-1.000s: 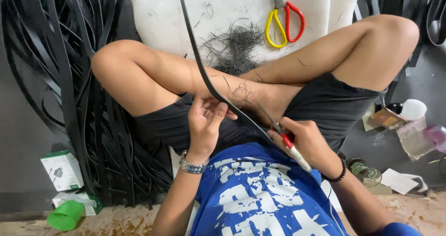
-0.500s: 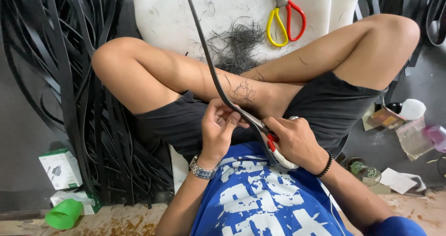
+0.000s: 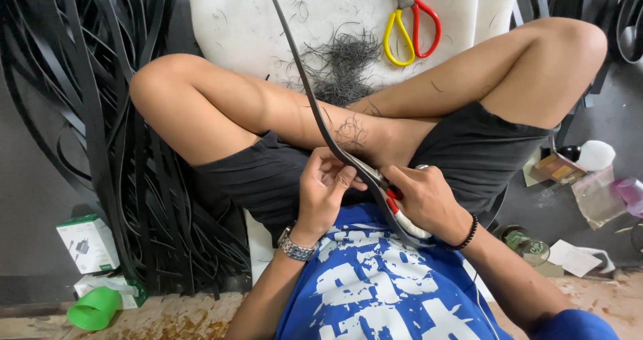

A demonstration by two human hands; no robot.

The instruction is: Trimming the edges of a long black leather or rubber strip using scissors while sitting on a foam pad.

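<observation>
Far left: white box (image 3: 88,243) w/ green trim on floor, green cup (image 3: 95,308) lying below it, both beside a big heap of black strips (image 3: 114,132).

Centre: left hand (image 3: 325,191), watch on wrist, fingers curled together & pinching the black strip (image 3: 301,79) from its left edge. Strip's long axis runs diagonal: from top of frame over the white board (image 3: 254,18), down-right across the shin, ending in the lap btwn both hands. Pile of thin black trimmings (image 3: 341,62) on board behind the legs.

Right of that: right hand (image 3: 425,199) clamped on a red & white handled cutter (image 3: 400,214), tip pointing up-left, touching strip at its lower end. Blade mostly hidden.

Upper right: yellow/red scissors (image 3: 412,18) flat on board, handles toward the person.
</observation>
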